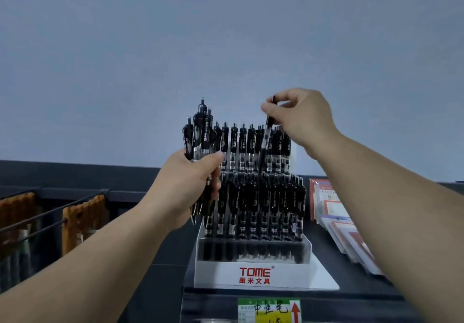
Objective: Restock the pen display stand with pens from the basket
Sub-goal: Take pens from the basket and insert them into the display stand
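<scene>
Pen [266, 134] pinched near top by right hand [301, 116] fingers [271, 109], tip down at stand [253, 272] back row. Left hand [193, 184] grips spare bundle [198, 131] beside stand. Judged light, stiff, slick; hold upper barrel.

Only two arms of the person are in view. The left grip [190, 184] is a bare hand on a bare left forearm [100, 247]. The right grip [303, 116] is likewise a bare hand on a bare right forearm [389, 189]. Both forearms are lean and uncovered as far as the view reaches. The fingernails are too blurred to describe.
</scene>
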